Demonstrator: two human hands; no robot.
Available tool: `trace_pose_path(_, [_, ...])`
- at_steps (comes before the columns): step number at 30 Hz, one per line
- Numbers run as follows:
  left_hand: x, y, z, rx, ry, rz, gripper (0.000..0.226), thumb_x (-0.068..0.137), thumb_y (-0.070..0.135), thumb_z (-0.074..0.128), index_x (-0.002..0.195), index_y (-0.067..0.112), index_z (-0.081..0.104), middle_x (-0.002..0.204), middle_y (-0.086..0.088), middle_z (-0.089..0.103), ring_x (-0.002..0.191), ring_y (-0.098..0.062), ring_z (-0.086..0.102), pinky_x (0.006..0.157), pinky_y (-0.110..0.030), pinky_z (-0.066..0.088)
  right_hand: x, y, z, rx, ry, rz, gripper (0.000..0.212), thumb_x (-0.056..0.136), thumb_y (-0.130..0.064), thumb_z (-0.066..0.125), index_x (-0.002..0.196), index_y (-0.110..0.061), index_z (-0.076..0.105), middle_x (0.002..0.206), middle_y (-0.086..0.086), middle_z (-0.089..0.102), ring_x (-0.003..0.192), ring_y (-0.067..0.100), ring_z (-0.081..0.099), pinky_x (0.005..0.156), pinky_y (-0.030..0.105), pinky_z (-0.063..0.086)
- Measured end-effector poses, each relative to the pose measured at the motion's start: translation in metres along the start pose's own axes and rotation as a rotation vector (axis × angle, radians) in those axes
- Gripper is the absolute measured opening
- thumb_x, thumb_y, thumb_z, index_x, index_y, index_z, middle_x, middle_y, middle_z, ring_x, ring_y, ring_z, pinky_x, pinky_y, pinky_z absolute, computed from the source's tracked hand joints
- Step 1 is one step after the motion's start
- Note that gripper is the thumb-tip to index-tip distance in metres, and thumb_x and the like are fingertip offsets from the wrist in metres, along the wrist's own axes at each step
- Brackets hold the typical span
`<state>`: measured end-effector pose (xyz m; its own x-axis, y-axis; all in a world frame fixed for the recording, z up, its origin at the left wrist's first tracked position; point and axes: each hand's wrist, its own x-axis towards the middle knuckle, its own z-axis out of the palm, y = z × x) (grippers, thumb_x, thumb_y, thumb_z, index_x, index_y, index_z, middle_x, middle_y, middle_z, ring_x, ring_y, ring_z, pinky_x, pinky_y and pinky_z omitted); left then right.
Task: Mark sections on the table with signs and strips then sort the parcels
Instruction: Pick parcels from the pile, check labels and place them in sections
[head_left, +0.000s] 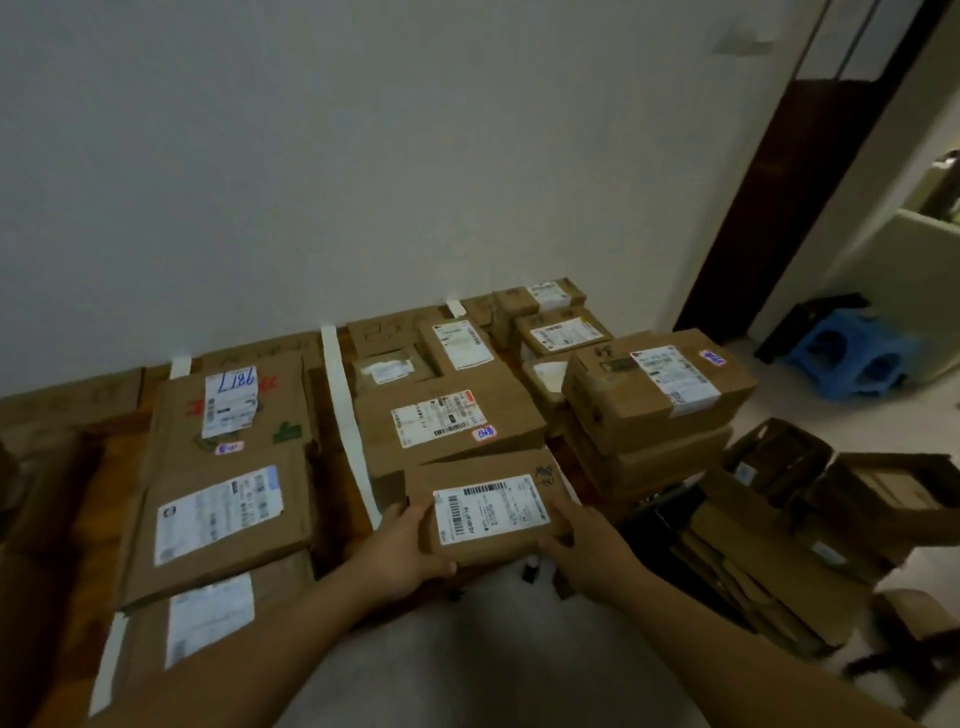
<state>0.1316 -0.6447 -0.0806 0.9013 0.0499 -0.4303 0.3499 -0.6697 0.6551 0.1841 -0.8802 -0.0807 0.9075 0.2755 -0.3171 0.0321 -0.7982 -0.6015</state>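
Our left grip (402, 551) and right grip (582, 540) reach up from the bottom of the frame and clasp one flat brown parcel (491, 506) by its left and right ends, fingers curled round the edges. We see it at lower centre, at the near edge of the wooden counter (88, 519), just right of a long white strip (345, 415) and touching the larger box (447, 421) behind it. Its white label carries barcodes, but the print is too blurred for us to read.

At centre left lies a wide carton (231, 410) with red and green marks. Its label bears blue handwritten digits, upside down to us, that look like 9817. Small pink-edged stickers (483, 432) with blue writing sit on several boxes, illegible. Faint pen marks show on cardboard signs (384, 330) by the wall. At right, open cartons (779, 519) lie on the floor near a blue stool (852, 358).
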Motion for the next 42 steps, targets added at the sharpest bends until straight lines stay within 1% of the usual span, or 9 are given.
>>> trace_pose_path(5, [0.005, -0.004, 0.025, 0.041, 0.025, -0.073, 0.101, 0.078, 0.031, 0.074, 0.151, 0.029, 0.004, 0.150, -0.003, 0.019, 0.136, -0.021, 0.030, 0.109, -0.026, 0.032, 0.031, 0.026, 0.007, -0.049, -0.137, -0.106, 0.062, 0.096, -0.036, 0.051, 0.149, -0.037, 0.018, 0.144, 0.003, 0.038, 0.128, 0.021, 0.044, 0.106, 0.034, 0.041])
trace_pose_path(8, [0.009, -0.010, 0.040, 0.057, 0.088, -0.127, 0.094, 0.079, 0.030, 0.072, 0.150, 0.030, 0.010, 0.151, -0.003, 0.021, 0.135, -0.019, 0.034, 0.109, -0.027, 0.033, 0.049, 0.041, 0.015, -0.118, -0.182, -0.145, 0.060, 0.096, -0.040, 0.049, 0.149, -0.040, 0.020, 0.141, 0.003, 0.039, 0.127, 0.021, 0.044, 0.107, 0.039, 0.039])
trace_pose_path(10, [0.012, -0.011, 0.050, 0.064, 0.136, -0.172, 0.090, 0.080, 0.030, 0.071, 0.150, 0.030, 0.014, 0.152, -0.002, 0.022, 0.134, -0.019, 0.035, 0.110, -0.028, 0.034, 0.059, 0.051, 0.022, -0.132, -0.211, -0.184, 0.060, 0.097, -0.037, 0.050, 0.149, -0.040, 0.020, 0.143, 0.002, 0.038, 0.129, 0.020, 0.043, 0.109, 0.037, 0.038])
trace_pose_path(16, [0.027, -0.010, 0.076, 0.139, 0.262, -0.228, 0.083, 0.087, 0.031, 0.064, 0.151, 0.028, 0.011, 0.155, -0.002, 0.018, 0.135, -0.019, 0.036, 0.108, -0.027, 0.034, 0.083, 0.073, 0.036, -0.305, -0.210, -0.285, 0.053, 0.099, -0.036, 0.042, 0.148, -0.033, 0.023, 0.138, 0.003, 0.042, 0.125, 0.020, 0.041, 0.105, 0.038, 0.040])
trace_pose_path(21, [0.026, -0.014, 0.080, 0.208, 0.255, -0.329, 0.088, 0.089, 0.036, 0.061, 0.151, 0.033, -0.002, 0.160, -0.002, -0.004, 0.145, -0.025, 0.016, 0.114, -0.034, 0.025, 0.091, 0.067, 0.029, -0.361, -0.231, -0.320, 0.057, 0.095, -0.041, 0.046, 0.146, -0.037, 0.023, 0.141, 0.004, 0.038, 0.131, 0.025, 0.035, 0.106, 0.041, 0.039])
trace_pose_path(24, [0.017, -0.008, 0.071, 0.179, 0.255, -0.357, 0.087, 0.088, 0.041, 0.061, 0.151, 0.034, 0.002, 0.160, -0.001, -0.008, 0.147, -0.024, 0.006, 0.116, -0.039, 0.020, 0.090, 0.054, 0.017, -0.381, -0.242, -0.351, 0.060, 0.091, -0.044, 0.050, 0.146, -0.038, 0.025, 0.146, 0.004, 0.031, 0.135, 0.028, 0.031, 0.109, 0.042, 0.036])
trace_pose_path(29, [-0.022, 0.010, 0.021, 0.195, 0.402, -0.303, 0.079, 0.088, 0.046, 0.058, 0.151, 0.028, 0.013, 0.160, 0.000, -0.002, 0.147, -0.022, -0.001, 0.118, -0.041, 0.011, 0.086, -0.011, -0.001, -0.450, -0.184, -0.438, 0.056, 0.092, -0.047, 0.051, 0.141, -0.027, 0.036, 0.146, 0.003, 0.032, 0.131, 0.023, 0.035, 0.109, 0.039, 0.034])
trace_pose_path(34, [-0.089, -0.006, -0.064, 0.250, 0.566, -0.314, 0.077, 0.089, 0.049, 0.055, 0.152, 0.026, 0.016, 0.160, 0.000, 0.002, 0.147, -0.020, -0.003, 0.117, -0.038, 0.008, 0.066, -0.119, 0.001, -0.449, -0.192, -0.613, 0.061, 0.093, -0.050, 0.048, 0.145, -0.022, 0.034, 0.150, 0.007, 0.031, 0.135, 0.028, 0.032, 0.110, 0.041, 0.032])
trace_pose_path(42, [-0.248, -0.131, -0.198, 0.282, 0.751, -0.440, 0.070, 0.091, 0.045, 0.055, 0.149, 0.020, 0.026, 0.158, -0.006, 0.016, 0.146, -0.023, 0.009, 0.118, -0.038, 0.012, -0.015, -0.310, 0.082, -0.473, -0.151, -0.814, 0.053, 0.096, -0.047, 0.044, 0.140, -0.017, 0.042, 0.145, 0.011, 0.041, 0.131, 0.029, 0.038, 0.106, 0.037, 0.033])
